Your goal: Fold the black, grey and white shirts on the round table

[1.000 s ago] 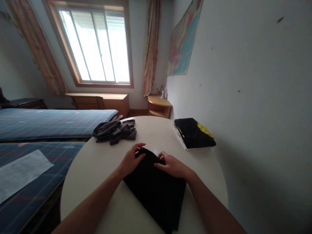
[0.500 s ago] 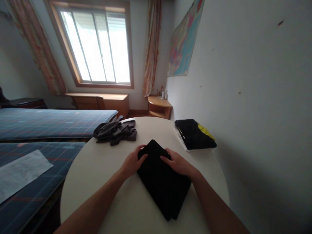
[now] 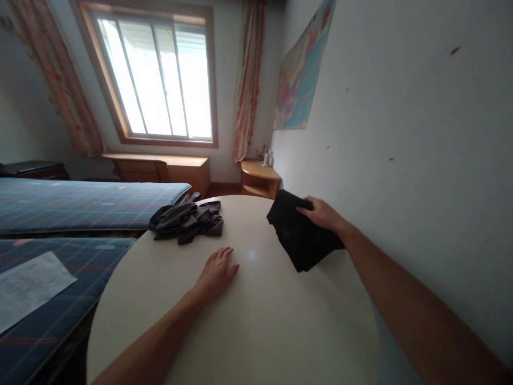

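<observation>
While the right hand (image 3: 324, 215) pinches a folded black cloth (image 3: 300, 238) along its right-hand edge, thumb on top and the other fingers mostly out of sight beneath, the left hand (image 3: 217, 274) holds nothing. It lies palm down over the middle of the round, cream-coloured surface (image 3: 260, 326), its fingers loosely together and its thumb set apart, well away from the cloth. The black cloth is at the far right part of the surface, near the white wall (image 3: 420, 224), with one corner pointing toward the viewer; whether its underside touches anything cannot be told.

Across from it, near the far left edge of the surface, a dark grey garment (image 3: 188, 219) lies in a crumpled heap, apart from both hands. To the left are two blue plaid mattresses, a nearer mattress (image 3: 102, 267) and a farther mattress (image 3: 88, 203); a sheet of paper (image 3: 34, 286) lies on the nearer one. Beyond them, a wooden desk (image 3: 186, 168) stands below a bright window (image 3: 160, 85), and a colourful map (image 3: 300, 83) hangs on the wall.
</observation>
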Tool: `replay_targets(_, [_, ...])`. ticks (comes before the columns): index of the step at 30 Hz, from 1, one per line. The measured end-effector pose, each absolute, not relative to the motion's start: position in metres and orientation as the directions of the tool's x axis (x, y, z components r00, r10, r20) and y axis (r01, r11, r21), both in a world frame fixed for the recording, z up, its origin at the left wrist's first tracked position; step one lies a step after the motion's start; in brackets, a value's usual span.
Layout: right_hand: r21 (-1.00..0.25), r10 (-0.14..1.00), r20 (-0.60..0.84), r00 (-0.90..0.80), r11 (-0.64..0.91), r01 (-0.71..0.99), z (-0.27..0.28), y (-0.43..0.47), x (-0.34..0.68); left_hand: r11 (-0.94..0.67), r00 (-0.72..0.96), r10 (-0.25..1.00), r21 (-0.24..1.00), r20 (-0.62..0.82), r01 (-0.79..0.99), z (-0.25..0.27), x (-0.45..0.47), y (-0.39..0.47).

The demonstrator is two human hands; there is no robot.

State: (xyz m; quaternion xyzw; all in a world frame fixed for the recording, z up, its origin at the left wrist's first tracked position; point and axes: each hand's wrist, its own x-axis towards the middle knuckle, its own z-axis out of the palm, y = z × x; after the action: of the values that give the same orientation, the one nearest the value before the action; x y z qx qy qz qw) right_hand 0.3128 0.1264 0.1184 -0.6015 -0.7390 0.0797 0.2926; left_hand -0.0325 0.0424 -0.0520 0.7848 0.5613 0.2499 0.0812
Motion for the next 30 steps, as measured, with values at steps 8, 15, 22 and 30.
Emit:
replay_targets(8, [-0.524, 0.906, 0.380, 0.184, 0.047, 0.851, 0.145, 0.187, 0.392, -0.335, 0.248, 0.936, 0.411, 0.251, 0.848, -0.048, -0.031, 0.042])
replay_targets(15, [-0.381, 0.921, 0.257, 0.292, -0.181, 0.907, 0.077, 0.197, 0.440, -0.338, 0.236, 0.932, 0.426, 0.276, 0.839, -0.051, -0.031, 0.044])
replay_targets(22, [-0.077, 0.885, 0.426, 0.187, -0.171, 0.982, 0.077, 0.188, 0.415, -0.327, 0.231, 0.936, 0.420, 0.265, 0.846, -0.048, -0.030, 0.042])
replay_targets(30, [-0.034, 0.938, 0.324, 0.120, -0.116, 0.993, 0.055, 0.159, 0.366, -0.335, 0.228, 0.931, 0.424, 0.285, 0.841, -0.042, -0.029, 0.040])
